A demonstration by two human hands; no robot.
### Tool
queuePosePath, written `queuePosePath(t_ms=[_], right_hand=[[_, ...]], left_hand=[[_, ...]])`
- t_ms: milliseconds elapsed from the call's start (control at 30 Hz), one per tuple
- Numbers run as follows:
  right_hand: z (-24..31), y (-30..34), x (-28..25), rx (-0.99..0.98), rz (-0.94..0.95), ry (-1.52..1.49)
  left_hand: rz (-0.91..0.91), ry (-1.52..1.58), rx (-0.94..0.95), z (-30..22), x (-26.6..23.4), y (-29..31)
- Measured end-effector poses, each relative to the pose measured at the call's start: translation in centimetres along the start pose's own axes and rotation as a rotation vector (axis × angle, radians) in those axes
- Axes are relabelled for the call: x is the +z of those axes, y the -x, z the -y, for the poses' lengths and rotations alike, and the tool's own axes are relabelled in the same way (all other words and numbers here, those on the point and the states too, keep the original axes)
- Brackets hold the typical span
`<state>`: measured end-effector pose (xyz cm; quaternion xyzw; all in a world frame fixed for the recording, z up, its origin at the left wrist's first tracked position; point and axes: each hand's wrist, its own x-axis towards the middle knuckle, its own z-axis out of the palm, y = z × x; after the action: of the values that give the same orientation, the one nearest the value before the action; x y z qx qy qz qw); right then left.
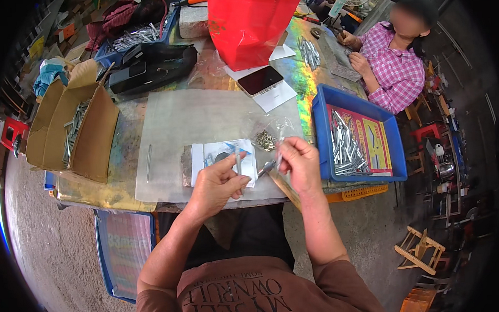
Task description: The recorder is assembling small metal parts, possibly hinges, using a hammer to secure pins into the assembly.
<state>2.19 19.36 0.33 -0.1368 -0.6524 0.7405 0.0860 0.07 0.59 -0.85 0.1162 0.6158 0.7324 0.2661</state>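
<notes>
My left hand [217, 184] pinches a slim silver metal piece [238, 161], held upright between thumb and fingers over a white paper pad [197, 166]. To its right, my right hand [300, 164] is closed on another thin, silvery strip [279, 155]; its exact kind is unclear. A hammer [285, 189] with a wooden handle lies between my hands, its metal head beside the pad. Just beyond my right hand sits a clear plastic bag [266, 140] of small brass-coloured parts. One more slim metal piece [149, 163] lies alone on the grey sheet [171, 120] at the left.
At the right stands a blue tray [396, 145] of metal pieces; at the left, an open cardboard box [98, 139] holds more. A phone [261, 80], a red bag [250, 29] and a black case [153, 68] stand farther back. Another person [392, 68] works at the far right.
</notes>
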Motion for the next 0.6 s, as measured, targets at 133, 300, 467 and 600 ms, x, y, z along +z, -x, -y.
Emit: queuePosePath(t_ms=[133,300,467,600], right_hand=[[-0.6,-4.0,-4.3,-0.065,-0.142,0.265],[-3.7,-7.7,-7.2,-0.163,-0.306,0.936],[-5.7,-9.3,-8.4,-0.16,-0.304,1.279],[-5.8,-9.2,-7.8,-0.176,-0.283,1.261]], left_hand=[[-0.066,0.009,0.01,0.1,-1.5,0.9],[-0.217,-0.048,0.055,-0.3,-4.0,2.0],[-0.37,-0.146,0.081,-1.4,-7.5,3.9],[-0.631,-0.743,0.131,-0.1,-11.7,4.1]])
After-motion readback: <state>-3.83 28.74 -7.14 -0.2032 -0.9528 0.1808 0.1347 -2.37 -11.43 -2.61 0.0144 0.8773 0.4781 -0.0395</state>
